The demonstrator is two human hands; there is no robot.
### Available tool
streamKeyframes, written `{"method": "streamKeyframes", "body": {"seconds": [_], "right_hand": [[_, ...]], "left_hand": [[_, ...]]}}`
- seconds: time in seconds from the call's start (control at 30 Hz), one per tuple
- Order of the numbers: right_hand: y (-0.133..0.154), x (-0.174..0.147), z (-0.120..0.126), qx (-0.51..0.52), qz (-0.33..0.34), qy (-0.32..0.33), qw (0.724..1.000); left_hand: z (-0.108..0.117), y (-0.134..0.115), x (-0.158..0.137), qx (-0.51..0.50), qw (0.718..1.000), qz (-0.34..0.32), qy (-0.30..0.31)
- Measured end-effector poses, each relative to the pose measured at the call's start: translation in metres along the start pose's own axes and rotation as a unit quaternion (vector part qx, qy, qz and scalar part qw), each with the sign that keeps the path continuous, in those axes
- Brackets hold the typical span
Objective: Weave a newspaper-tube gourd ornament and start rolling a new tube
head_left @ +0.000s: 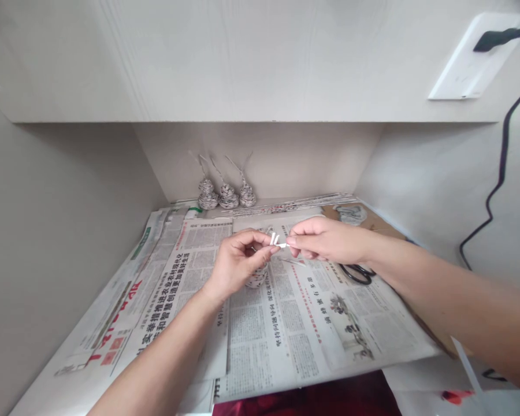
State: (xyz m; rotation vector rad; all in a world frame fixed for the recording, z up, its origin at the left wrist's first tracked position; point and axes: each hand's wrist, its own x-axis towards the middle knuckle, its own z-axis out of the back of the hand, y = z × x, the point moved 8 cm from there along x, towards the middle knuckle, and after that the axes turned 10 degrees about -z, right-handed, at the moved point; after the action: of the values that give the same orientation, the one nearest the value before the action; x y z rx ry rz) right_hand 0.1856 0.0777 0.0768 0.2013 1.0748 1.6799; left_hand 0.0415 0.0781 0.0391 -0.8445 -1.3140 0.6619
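My left hand (240, 257) is closed around the upper part of a small woven paper piece (256, 278), rounded and speckled like the gourd shapes at the back. Its lower bulge shows beneath my fingers; the rest is covered by the hand. Short white paper strands (274, 237) stick up at my left thumb and fingertips. My right hand (318, 238), coming from the right, pinches a white paper strip (282, 245) that runs across to the left thumb. Both hands are above the newspaper (260, 352).
Three woven paper gourds (229, 197) with thin stems stand against the back wall. Long rolled paper sticks (281, 206) lie beside them. Black-handled scissors (357, 275) are under my right wrist. Cardboard (379, 218) with a plastic bag (352, 215) lies back right. A black cord (505, 138) hangs at right.
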Motion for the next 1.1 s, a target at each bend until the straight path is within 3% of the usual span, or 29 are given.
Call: {"method": "streamKeyframes", "body": {"seconds": [0.13, 0.23, 0.5, 0.73, 0.9, 1.0, 1.1], "right_hand": [[0.020, -0.018, 0.013, -0.186, 0.065, -0.135, 0.971], [0.024, -0.021, 0.011, -0.207, 0.057, -0.147, 0.965], [0.011, -0.004, 0.005, -0.090, 0.006, -0.108, 0.990], [0.006, -0.002, 0.015, 0.019, 0.034, -0.039, 0.998], [-0.007, 0.004, 0.033, 0.208, 0.100, -0.089, 0.969], [-0.014, 0.019, 0.011, 0.237, 0.101, -0.119, 0.959], [-0.004, 0.033, -0.018, 0.299, 0.158, -0.104, 0.935]], "left_hand": [[0.000, 0.005, -0.002, -0.009, 1.000, 0.023, -0.005], [0.001, 0.004, -0.003, 0.014, 1.000, 0.009, -0.014], [0.004, -0.003, -0.003, 0.067, 0.996, -0.040, -0.030], [0.004, 0.005, -0.004, -0.004, 0.998, 0.028, -0.051], [0.010, 0.011, -0.003, -0.082, 0.986, 0.072, -0.126], [0.013, 0.015, -0.003, -0.124, 0.977, 0.076, -0.157], [0.013, 0.016, -0.003, -0.142, 0.976, 0.067, -0.149]]}}
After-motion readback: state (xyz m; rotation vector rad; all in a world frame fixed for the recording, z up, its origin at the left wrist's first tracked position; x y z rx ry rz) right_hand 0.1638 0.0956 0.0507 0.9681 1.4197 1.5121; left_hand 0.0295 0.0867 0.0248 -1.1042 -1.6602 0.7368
